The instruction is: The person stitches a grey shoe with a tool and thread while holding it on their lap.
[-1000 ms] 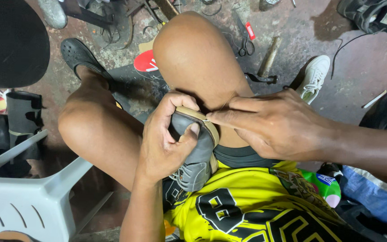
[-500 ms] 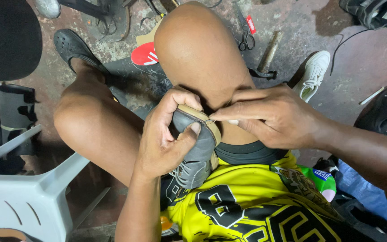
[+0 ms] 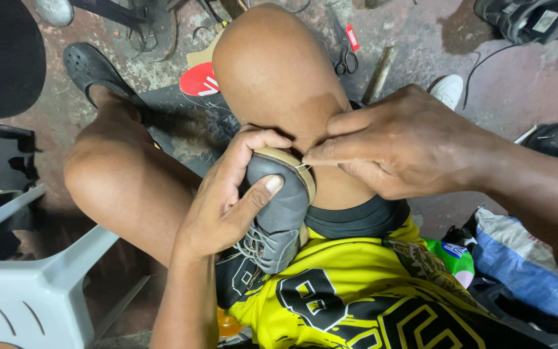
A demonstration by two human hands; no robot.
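Grey lace-up shoe (image 3: pixel 278 216), centre of frame, toe up against a bare knee. Left hand (image 3: pixel 224 200) clasps its upper; right hand (image 3: pixel 402 145) pinches at the tan sole edge (image 3: pixel 295 161).

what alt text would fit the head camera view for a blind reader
A seated person's left hand grips a grey lace-up shoe against the thigh, while the right hand pinches at its tan sole edge. Scissors lie on the floor beyond the knee.

— What do we see around us?
— We see a stained concrete floor (image 3: pixel 414 39), with scissors (image 3: pixel 343 61) and a white shoe (image 3: pixel 448 89) on it.
— And at the left?
— A grey plastic chair (image 3: pixel 27 291).
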